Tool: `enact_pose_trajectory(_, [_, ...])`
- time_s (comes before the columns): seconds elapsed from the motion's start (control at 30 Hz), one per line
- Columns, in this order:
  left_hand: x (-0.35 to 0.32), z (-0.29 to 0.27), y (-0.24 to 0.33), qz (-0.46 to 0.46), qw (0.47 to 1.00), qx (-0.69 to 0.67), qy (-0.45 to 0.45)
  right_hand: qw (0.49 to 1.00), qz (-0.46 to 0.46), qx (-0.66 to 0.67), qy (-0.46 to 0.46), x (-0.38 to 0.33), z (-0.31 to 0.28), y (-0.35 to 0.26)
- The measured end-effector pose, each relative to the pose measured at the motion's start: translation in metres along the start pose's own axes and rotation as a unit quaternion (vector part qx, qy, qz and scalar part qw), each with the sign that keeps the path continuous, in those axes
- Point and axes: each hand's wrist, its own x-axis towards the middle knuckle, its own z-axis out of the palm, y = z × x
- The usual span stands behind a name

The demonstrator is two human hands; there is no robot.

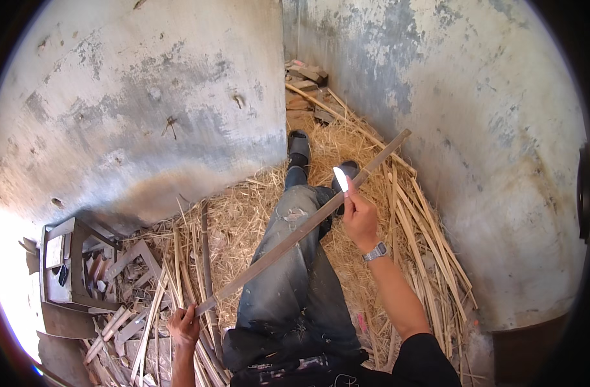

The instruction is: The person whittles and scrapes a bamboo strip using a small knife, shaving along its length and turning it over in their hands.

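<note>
A long, flat brownish strip of split bamboo or wood lies slantwise across my legs, rising from lower left to upper right. My left hand is closed around its lower end. Farther up, my right hand grips a knife at the strip's edge. The knife's bright blade points up and slightly left, and its handle is mostly hidden in my fingers. I cannot tell whether the blade touches the strip. Beyond my right hand, the strip's far end sticks out toward the wall.
Pale shavings cover the floor around my legs. Several long split strips lie along the right wall, with more strips at left. A worn wooden stool-like frame stands far left among offcuts. Bricks sit in the corner between stained walls.
</note>
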Motion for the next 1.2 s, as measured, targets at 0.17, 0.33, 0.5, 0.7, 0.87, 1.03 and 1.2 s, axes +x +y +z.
enact_pose_trajectory(0.17, [0.011,0.01,0.021,-0.023,0.997,-0.065,-0.018,0.999,-0.025,0.015,-0.012,-0.031,0.018,-0.031])
enact_pose_trajectory(0.33, [0.041,0.012,0.072,-0.051,0.987,-0.137,-0.063,0.996,-0.053,0.047,-0.06,-0.067,0.036,-0.062])
enact_pose_trajectory(0.5, [0.08,0.013,0.124,-0.055,0.984,-0.153,-0.066,0.992,-0.072,0.041,-0.092,-0.086,0.039,-0.078])
enact_pose_trajectory(0.7, [0.116,0.003,0.165,-0.091,0.975,-0.146,-0.139,0.982,-0.069,0.05,-0.169,-0.1,0.025,-0.092])
enact_pose_trajectory(0.87, [0.125,-0.013,0.166,-0.095,0.96,-0.204,-0.166,0.991,-0.024,0.089,-0.093,-0.093,0.006,-0.079])
enact_pose_trajectory(1.03, [0.125,-0.012,0.157,-0.104,0.919,-0.295,-0.239,0.987,-0.071,0.09,-0.116,-0.1,0.001,-0.082])
enact_pose_trajectory(1.2, [0.127,-0.013,0.165,-0.157,0.914,-0.288,-0.239,0.975,-0.142,-0.025,-0.172,-0.098,0.002,-0.076])
